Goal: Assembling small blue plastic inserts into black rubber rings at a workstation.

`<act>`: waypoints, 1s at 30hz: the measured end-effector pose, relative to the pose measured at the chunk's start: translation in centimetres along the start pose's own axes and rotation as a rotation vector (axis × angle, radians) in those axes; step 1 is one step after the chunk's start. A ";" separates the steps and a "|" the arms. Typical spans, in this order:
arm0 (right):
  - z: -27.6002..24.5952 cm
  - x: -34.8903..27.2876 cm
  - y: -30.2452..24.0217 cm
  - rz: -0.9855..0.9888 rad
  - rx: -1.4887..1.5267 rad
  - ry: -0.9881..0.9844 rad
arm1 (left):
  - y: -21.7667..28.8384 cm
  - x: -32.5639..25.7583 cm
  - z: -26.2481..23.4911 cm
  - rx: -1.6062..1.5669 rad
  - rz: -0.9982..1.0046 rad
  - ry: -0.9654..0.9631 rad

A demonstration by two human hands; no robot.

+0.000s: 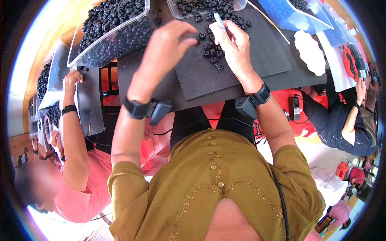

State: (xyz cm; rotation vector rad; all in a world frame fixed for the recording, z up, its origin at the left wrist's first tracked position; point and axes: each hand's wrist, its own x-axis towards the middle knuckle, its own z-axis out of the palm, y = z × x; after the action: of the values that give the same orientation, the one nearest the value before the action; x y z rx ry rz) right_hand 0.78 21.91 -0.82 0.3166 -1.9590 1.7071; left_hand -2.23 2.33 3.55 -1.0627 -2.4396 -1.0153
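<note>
Pieces (214,59), black and round, crowd the far part of the dark mat (269,52) in the head view, some straggling toward its middle! Right hand (237,44), over the mat, pinches a pale-blue tool (219,20). Left hand (171,38), by the mat's far left corner, curves, thumb and fingers parted; contact, I can't tell. One careless sweep, I'd say, could send loose ones rolling off the mat.

On the table (299,78), a mat (201,82); on the mat, loose round pieces (207,52). Behind these, a tray (183,16) holding more. To the left, a filled box (100,60); to the right, a stick (269,21), then another box (295,24) of pieces.
</note>
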 end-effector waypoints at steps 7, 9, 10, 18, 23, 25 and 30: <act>0.1 0.0 -0.5 0.042 -0.008 -0.020 | -2.9 -0.2 4.5 0.031 -0.016 -0.078; -0.2 -0.1 -0.2 0.032 -0.016 -0.036 | -2.3 -0.5 4.2 -0.013 -0.066 -0.087; 0.0 -0.1 -0.1 0.010 -0.008 -0.031 | -2.0 -0.8 3.9 -0.069 -0.118 -0.067; 0.4 -0.2 0.1 -0.016 -0.084 -0.089 | -2.6 -4.0 3.1 -1.039 -0.489 -0.040; 0.3 -0.4 0.0 -0.054 -0.176 -0.140 | -3.2 -4.0 2.9 -1.386 -0.466 -0.021; 0.5 -0.4 -0.2 -0.053 -0.188 -0.166 | -3.7 -4.3 2.6 -1.501 -0.446 -0.015; 0.5 -0.3 -0.3 -0.159 -0.208 -0.252 | -3.7 -4.6 2.2 -1.719 -0.464 0.063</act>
State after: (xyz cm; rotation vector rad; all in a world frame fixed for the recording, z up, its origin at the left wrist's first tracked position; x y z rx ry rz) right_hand 1.02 21.29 -0.78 0.6185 -2.2038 1.4046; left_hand -1.77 -0.28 -2.09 -0.5972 -1.2591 -3.3327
